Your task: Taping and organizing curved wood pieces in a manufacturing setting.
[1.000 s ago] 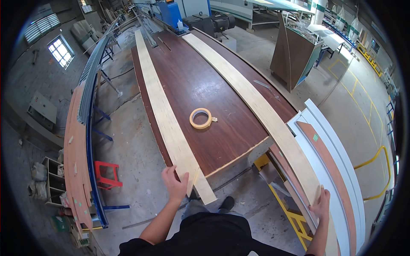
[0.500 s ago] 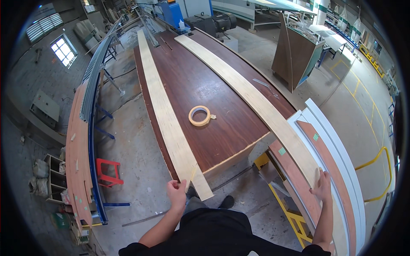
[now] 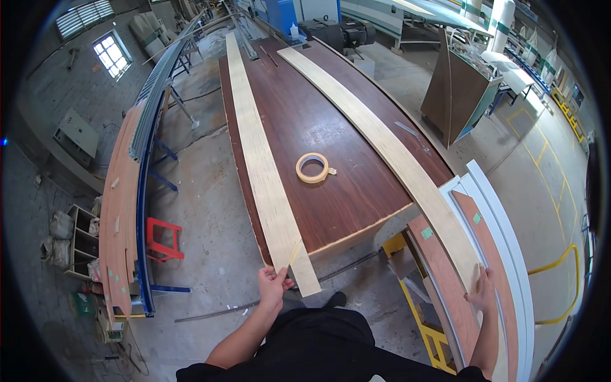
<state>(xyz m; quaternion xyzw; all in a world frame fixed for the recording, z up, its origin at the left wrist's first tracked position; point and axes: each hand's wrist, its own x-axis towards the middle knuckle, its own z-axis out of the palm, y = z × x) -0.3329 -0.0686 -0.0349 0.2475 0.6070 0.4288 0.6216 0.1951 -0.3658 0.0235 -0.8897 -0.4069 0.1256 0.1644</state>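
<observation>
At right, the half-curled right hand [image 3: 483, 290] holds a pale board [image 3: 425, 204]

A woodworking workshop: long pale boards [image 3: 264, 165] lie on the brown table [image 3: 305, 114], with reddish planks [image 3: 119, 223] left of it and a dark motor [image 3: 323, 34] beyond.

Pale, smooth wood with thin grain lines is seen in the left strip [image 3: 262, 159] and the right strip [image 3: 382, 146], while a dark, shiny wood-look top is shown on the table [image 3: 299, 114], red plastic on the stool [image 3: 163, 223], and dull black cloth on the shirt [image 3: 318, 337].
</observation>
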